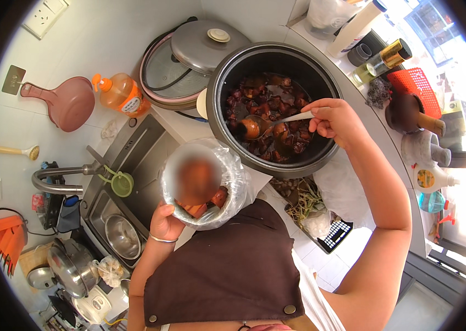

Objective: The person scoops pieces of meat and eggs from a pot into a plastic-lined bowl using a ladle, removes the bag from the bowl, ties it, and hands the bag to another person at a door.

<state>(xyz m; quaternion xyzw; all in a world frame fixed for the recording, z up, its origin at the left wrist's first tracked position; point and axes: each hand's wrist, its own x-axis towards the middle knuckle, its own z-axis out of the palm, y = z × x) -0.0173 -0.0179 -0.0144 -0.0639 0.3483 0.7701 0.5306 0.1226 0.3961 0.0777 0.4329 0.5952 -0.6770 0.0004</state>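
A large dark pot holds chunks of dark braised food in brown sauce. My right hand grips the pale handle of a metal spoon, whose bowl dips into the pot. A round brown piece, like a braised egg, sits at the spoon's bowl. Near the pot's lower left rim, my left hand holds a bowl lined with a see-through plastic bag, thumb over its edge. Reddish-brown pieces lie inside this lined bowl; part of its contents is blurred.
Left of the lined bowl is a steel sink with a tap, a green strainer and a metal bowl. A grey lid and orange pump bottle stand behind. Bottles and a red basket line the right sill.
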